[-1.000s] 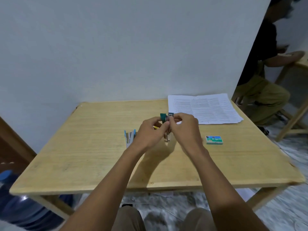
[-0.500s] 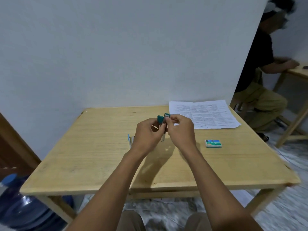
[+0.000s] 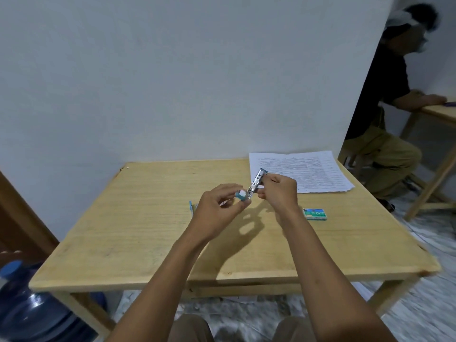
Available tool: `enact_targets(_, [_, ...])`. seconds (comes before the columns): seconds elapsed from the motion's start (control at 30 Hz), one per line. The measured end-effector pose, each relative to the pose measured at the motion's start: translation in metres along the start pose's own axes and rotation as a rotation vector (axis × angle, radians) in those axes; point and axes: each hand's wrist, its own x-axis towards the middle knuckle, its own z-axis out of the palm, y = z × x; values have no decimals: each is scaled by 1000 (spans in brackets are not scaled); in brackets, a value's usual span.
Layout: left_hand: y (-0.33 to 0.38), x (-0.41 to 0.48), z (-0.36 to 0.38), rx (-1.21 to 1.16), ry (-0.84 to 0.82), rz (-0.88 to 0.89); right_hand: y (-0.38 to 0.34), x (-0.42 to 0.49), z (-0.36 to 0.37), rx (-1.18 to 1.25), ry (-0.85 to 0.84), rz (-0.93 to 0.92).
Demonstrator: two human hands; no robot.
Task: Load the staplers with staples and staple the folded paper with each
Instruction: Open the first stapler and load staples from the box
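Note:
A small teal stapler (image 3: 255,185) is held above the table, swung open so its metal staple channel points up and to the right. My left hand (image 3: 219,208) pinches its teal base end. My right hand (image 3: 278,192) grips the metal channel from the right. A second, blue stapler (image 3: 192,208) lies on the table, mostly hidden behind my left hand. The printed paper (image 3: 301,171) lies flat at the table's far right. A green staple box (image 3: 315,214) sits to the right of my right forearm.
The wooden table (image 3: 148,230) stands against a white wall. A blue water jug (image 3: 29,309) is on the floor at the lower left. Another person (image 3: 385,124) sits at a second table (image 3: 441,112) to the right.
The stapler has been swung open, with its metal channel now raised up and right. My hands have drawn slightly apart, and the camera view has tilted up.

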Motion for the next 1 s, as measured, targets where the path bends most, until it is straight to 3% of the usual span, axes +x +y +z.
enact_targets(0.13, [4,-9,-14,-101,-258,-197,-2,5,-12,30,-67,70])
enact_targets(0.27, [8,-14,-16,-188,-398,-323,-5,6,-13,42,-126,94])
enact_targets(0.53, [14,4,8,-388,-133,-520,-7,-16,-4,25,-226,26])
enact_targets(0.77, [18,10,15,-228,-87,-615,1,-28,-1,-101,-190,-122])
enact_targets(1.0, [14,12,22,-178,-65,-638,3,-28,-5,-90,-261,-192])
